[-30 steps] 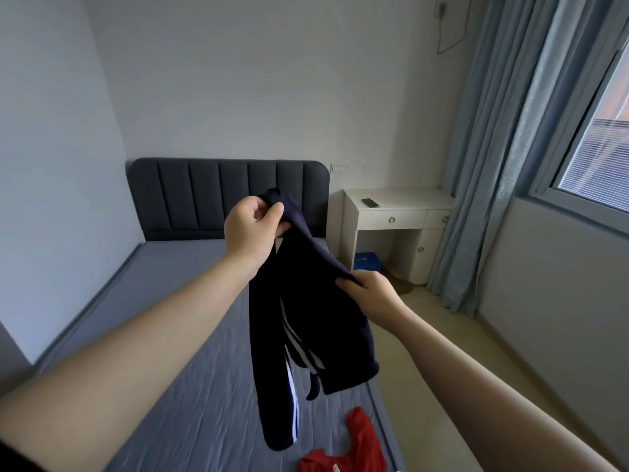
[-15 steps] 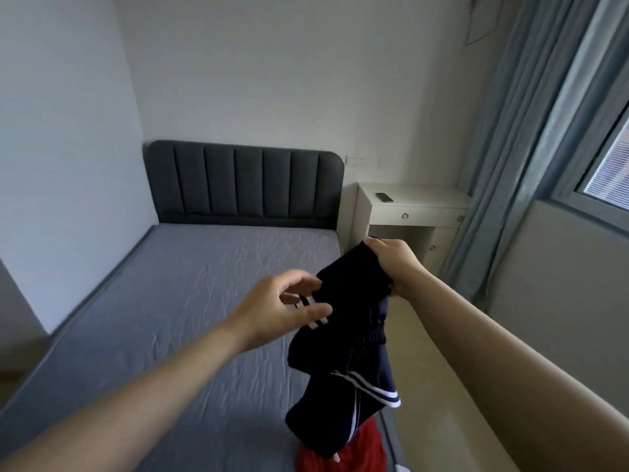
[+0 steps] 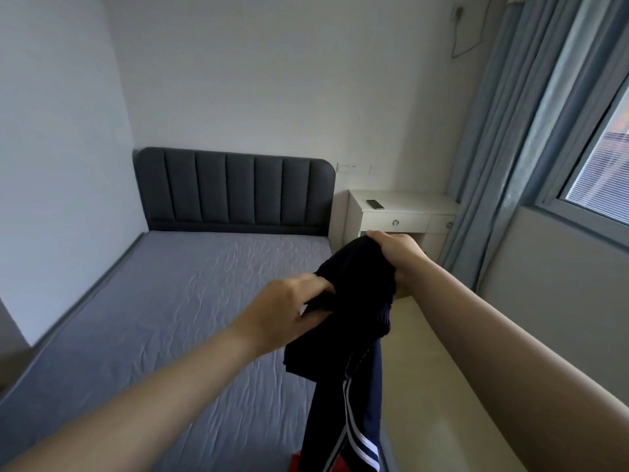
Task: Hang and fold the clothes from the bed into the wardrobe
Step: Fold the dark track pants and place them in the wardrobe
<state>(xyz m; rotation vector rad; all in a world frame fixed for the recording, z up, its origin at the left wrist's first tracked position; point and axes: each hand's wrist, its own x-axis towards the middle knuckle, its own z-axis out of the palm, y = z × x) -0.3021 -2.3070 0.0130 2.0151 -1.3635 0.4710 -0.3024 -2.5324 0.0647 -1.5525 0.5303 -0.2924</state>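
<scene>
1. Your right hand, right of frame centre, grips the bunched top of the navy garment, fingers curled over the cloth.
2. Your left hand, at centre, pinches a fold of the same garment.
3. The garment hangs over the right edge of the grey bed; its white-striped part reaches the bottom of the frame.
4. A red garment lies partly hidden behind it.

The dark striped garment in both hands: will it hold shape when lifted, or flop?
Probably floppy: the dark garment bunches between the left hand and right hand, its striped end hanging straight down. Likely light: the cloth looks thin and crumples small in each grip.
</scene>
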